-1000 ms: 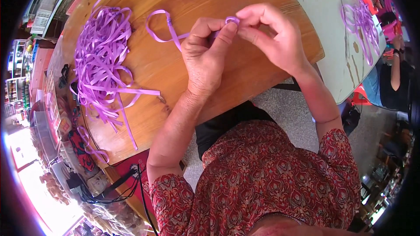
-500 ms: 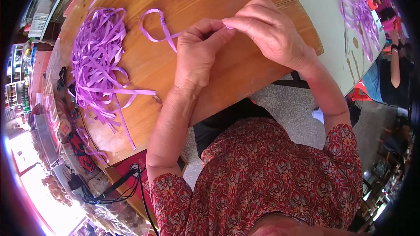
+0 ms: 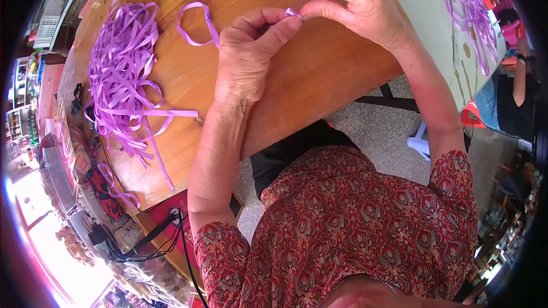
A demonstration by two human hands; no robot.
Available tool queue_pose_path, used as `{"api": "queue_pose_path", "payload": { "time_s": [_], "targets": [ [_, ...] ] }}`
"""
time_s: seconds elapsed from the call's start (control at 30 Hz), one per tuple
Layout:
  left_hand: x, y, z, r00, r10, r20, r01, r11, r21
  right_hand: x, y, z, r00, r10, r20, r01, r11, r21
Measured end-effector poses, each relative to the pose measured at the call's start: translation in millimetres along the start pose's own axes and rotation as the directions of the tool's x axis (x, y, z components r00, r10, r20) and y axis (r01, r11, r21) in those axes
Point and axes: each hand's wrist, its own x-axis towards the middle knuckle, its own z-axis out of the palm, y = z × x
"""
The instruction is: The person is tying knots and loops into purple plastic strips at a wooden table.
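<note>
My left hand pinches a purple ribbon between thumb and index finger above the wooden table. A small folded or looped bit of it pokes up at the fingertips. On the other side of that hand, a loop of purple ribbon with a knot-like gathering lies on the wood; whether it joins the pinched bit is hidden by the hand. My right hand is just right of the left fingertips, its fingers spread and thumb stretched toward the ribbon. Nothing shows in its grasp.
A large heap of purple ribbons covers the left side of the wooden table. More ribbons lie on the pale table at right. Black cables hang by the near left corner. Another person is at far right.
My right hand has let go of the ribbon tip, opened its fingers and shifted up and right. The left hand, still pinching, has moved slightly up and left in view.
</note>
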Motion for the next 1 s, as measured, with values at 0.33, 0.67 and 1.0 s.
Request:
{"api": "queue_pose_path", "payload": {
  "time_s": [0.33,0.67,1.0],
  "targets": [
    [-1.4,-0.8,7.8,0.975,0.197,-0.104,-0.178,0.969,0.172,-14.0,-8.3,19.2,0.957,0.287,-0.040,-0.273,0.941,0.202],
    [-1.6,-4.0,10.9,0.980,0.186,-0.071,-0.184,0.983,0.025,-19.4,-0.5,36.8,0.759,0.632,0.159,-0.553,0.494,0.671],
    [-3.1,-5.5,7.0,0.991,0.135,0.020,-0.121,0.934,-0.337,-17.4,-10.3,39.0,0.757,0.627,0.183,-0.508,0.388,0.769]
  ]
}}
